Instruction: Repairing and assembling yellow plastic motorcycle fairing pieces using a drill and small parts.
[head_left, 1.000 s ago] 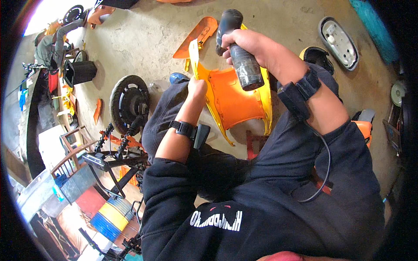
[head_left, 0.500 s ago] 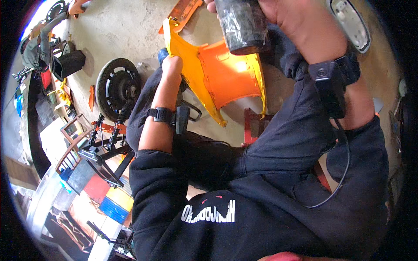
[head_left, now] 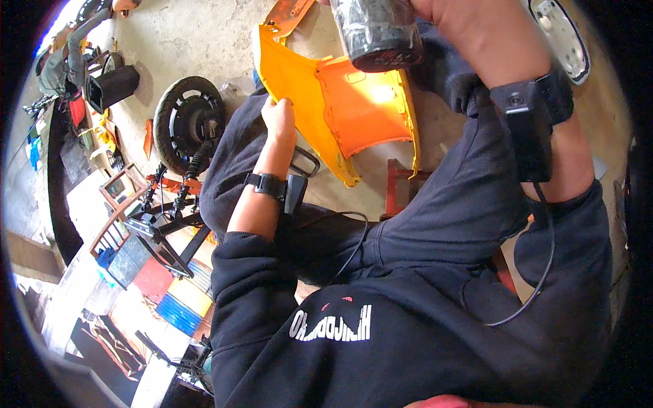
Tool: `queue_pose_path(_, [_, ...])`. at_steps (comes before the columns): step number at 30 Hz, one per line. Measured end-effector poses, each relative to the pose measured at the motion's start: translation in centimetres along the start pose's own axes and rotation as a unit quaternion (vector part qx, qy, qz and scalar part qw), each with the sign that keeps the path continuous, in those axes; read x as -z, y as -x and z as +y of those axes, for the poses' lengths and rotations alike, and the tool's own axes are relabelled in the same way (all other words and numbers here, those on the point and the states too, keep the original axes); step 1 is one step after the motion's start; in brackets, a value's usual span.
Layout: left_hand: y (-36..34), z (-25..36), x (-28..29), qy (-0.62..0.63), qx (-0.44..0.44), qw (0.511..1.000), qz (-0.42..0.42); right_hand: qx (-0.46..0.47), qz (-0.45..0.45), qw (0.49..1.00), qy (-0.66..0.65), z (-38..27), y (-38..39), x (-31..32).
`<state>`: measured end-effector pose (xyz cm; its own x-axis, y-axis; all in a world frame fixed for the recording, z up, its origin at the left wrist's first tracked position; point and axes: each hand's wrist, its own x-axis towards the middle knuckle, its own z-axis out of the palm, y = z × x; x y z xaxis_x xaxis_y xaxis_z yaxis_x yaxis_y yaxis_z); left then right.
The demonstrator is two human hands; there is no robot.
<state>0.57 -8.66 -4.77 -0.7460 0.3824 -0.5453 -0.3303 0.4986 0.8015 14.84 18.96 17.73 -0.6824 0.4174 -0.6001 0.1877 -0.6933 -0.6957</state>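
A curved plastic panel [head_left: 289, 68], yellow on one side and orange on the inner face, stands tilted between my knees. My left hand [head_left: 277, 117] is closed on its left edge, with the fingertips partly hidden. Over the panel's upper right, my right hand [head_left: 469, 30] grips a dark cylinder [head_left: 377, 34] wrapped in wrinkled clear tape. Its round black end points toward me; the upper part and most of the gripping fingers run out of view at the top. I cannot tell what kind of tool or container it is.
A black wheel [head_left: 189, 126] lies left of my knee, by a dark frame with springs [head_left: 163, 228]. An orange panel piece [head_left: 289, 15] rests on the floor beyond. A white tray-like part [head_left: 561, 41] lies far right. A red frame [head_left: 394, 187] stands between my legs.
My left hand has slid down the panel's left edge, toward me. My right hand still holds the cylinder, and the whole view has shifted slightly.
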Motion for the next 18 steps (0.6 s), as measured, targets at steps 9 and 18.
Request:
queue_pose_path(9, [-0.8, 1.4, -0.8, 0.099, 0.001, 0.995, 0.000, 0.072, 0.027, 0.997, 0.002, 0.5, -1.1, 1.9])
queue_pose_path(18, [-2.5, 5.2, -1.1, 0.122, -0.015, 0.991, 0.055, 0.100, 0.036, 0.994, 0.001, -0.4, -0.8, 2.5])
